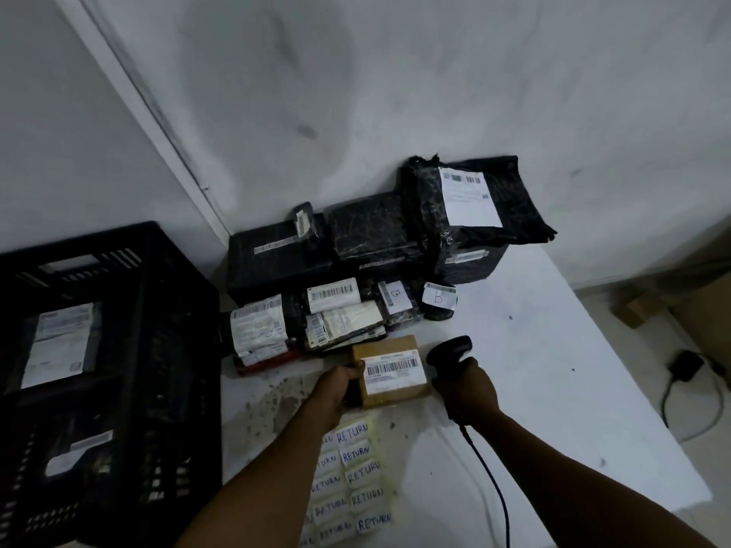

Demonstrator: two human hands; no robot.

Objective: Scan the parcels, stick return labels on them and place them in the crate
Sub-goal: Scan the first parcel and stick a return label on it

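Your left hand grips the box label-up so the scanner, gripped in your right hand beside it, reads the barcode.

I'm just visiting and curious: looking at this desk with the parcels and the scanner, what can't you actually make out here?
Head view only:
- Print on the brown box label: barcode visible, text too small and blurred.
- Return labels: sheet partly covered by the left arm, bottom edge cuts it off.
- Crate: cut off at the left edge, its depths too dark.
- Scanner: handle hidden inside the right hand.
- Left hand: fingers hidden behind the box.
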